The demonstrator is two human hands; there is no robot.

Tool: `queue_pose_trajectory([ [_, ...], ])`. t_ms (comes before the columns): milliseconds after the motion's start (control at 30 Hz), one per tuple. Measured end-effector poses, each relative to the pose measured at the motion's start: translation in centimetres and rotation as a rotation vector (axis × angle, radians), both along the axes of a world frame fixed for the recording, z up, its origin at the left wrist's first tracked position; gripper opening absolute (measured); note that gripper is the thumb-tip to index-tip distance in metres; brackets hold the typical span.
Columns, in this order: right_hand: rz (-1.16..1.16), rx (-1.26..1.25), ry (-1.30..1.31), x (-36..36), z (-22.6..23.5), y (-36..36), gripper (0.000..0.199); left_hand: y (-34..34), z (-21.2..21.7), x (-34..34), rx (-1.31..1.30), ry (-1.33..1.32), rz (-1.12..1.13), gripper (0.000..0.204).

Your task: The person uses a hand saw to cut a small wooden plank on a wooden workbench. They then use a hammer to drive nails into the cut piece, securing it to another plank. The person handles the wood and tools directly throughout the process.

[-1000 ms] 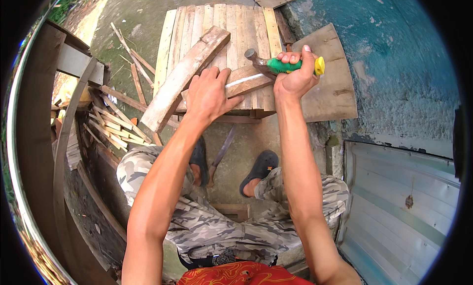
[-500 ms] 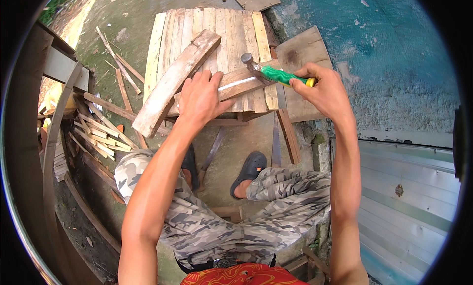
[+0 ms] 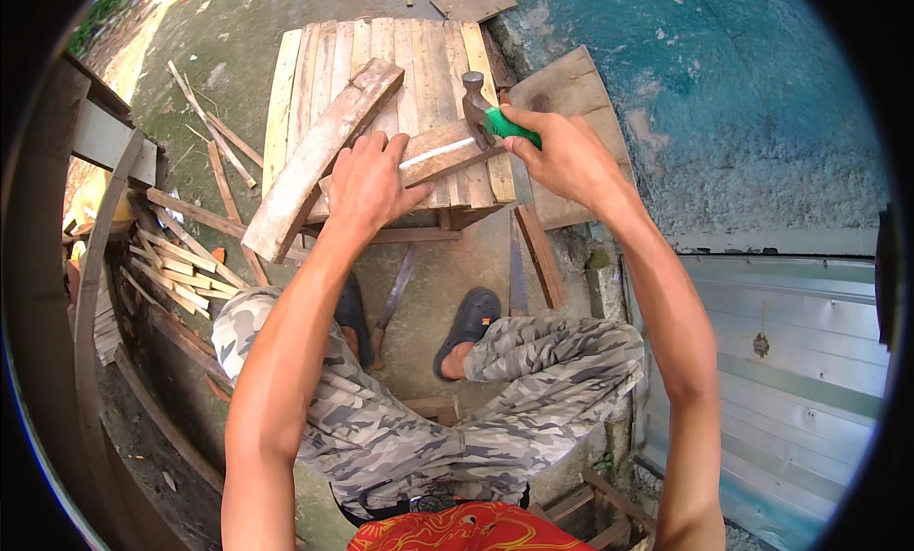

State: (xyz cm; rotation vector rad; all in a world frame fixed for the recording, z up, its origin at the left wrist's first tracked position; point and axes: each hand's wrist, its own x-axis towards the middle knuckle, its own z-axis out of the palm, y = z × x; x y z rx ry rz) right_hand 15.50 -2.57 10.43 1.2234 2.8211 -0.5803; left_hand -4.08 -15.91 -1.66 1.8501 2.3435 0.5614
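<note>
My right hand (image 3: 571, 156) is closed around the green ribbed handle of a claw hammer (image 3: 473, 99), close under its head. The hammer's round face points up and away, and its claw end is down at the right end of a short wooden block (image 3: 443, 151). Whether the claw grips a nail there is too small to tell. My left hand (image 3: 367, 182) clasps the block's left part, fingers over the top and thumb along the near side. Block and hand are on a slatted wooden bench (image 3: 381, 42). A longer thick beam (image 3: 324, 156) lies slantwise across it, beside my left fingers.
A saw blade (image 3: 517, 265) and a wooden strip (image 3: 540, 256) lean below the bench's right side. Thin wood offcuts (image 3: 181, 270) are heaped on the left. A flat board (image 3: 571, 99) lies by the blue wall (image 3: 724, 104). A corrugated metal sheet (image 3: 771, 361) stands at right.
My right hand has shifted its grip from the handle's end up toward the hammer head. The hammer has turned, bringing the claw to the block's end. My left hand keeps its hold.
</note>
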Motion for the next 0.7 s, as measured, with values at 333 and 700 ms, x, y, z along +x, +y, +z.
queue_pose_trajectory([
  [333,-0.089,0.038,0.081,-0.4,-2.7,-0.4,0.04,0.0,-0.1,-0.2,-0.01,-0.016,0.011,0.072],
  [700,0.077,-0.239,-0.515,-0.2,-0.5,-0.1,0.041,0.9,-0.2,0.2,-0.089,-0.015,0.151,0.079],
])
